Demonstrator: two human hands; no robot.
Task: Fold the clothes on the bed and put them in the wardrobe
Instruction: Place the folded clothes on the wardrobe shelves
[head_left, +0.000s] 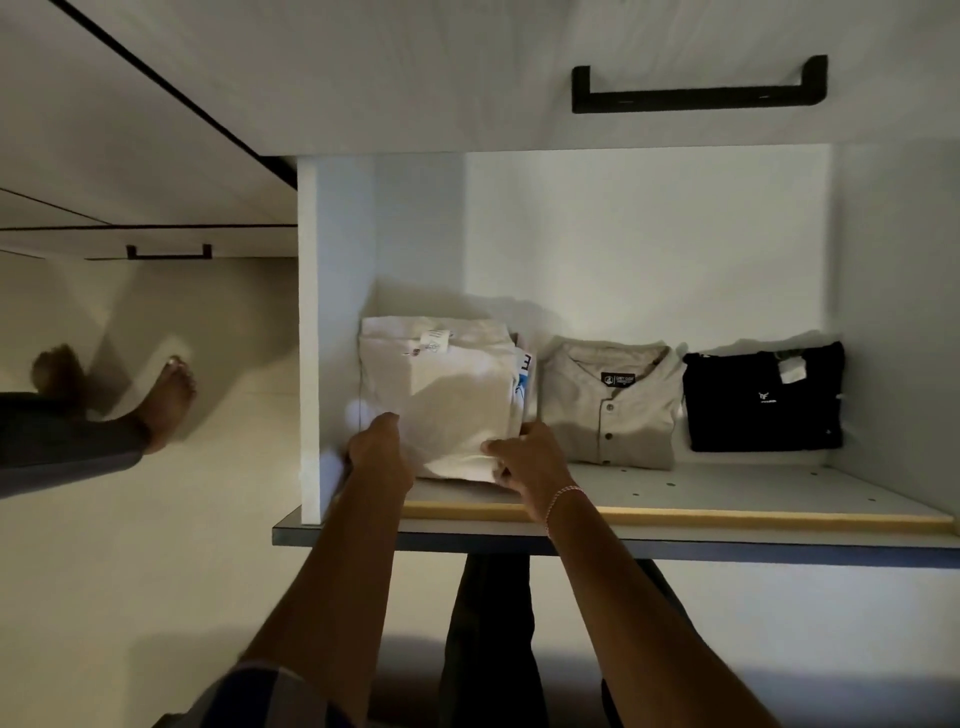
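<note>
Both forearms reach up from the bottom edge, with a striped sleeve (249, 691) at the lower left. A thin bracelet (563, 499) sits on the right wrist. Dark clothes (491, 649) hang below the shelf, between the arms.

The left hand (382, 452) grasps the near left corner of the folded white garment (441, 395), its fingers curled round the edge. The right hand (530, 460) grasps the near right corner, thumb on top and fingers wrapped at the side. Both hands are past the front lip of the wardrobe shelf (727, 493).

The white garment is at the left end of the shelf, close to the white side panel (311, 338). Whether its near edge is lifted or resting on the shelf can't be told. A small tag shows on its far top side. A piece with blue print (524, 379) pokes out along its right side.

A folded beige shirt (613, 410) with buttons lies just beside it in the middle of the shelf, collar towards the back. A folded black shirt (761, 400) with a small white logo lies at the right end, a narrow gap between the two.

A black handle (696, 96) is on the panel above the opening. Far left there is a bare foot (169, 400) on the pale floor and a smaller black handle (169, 253).
</note>
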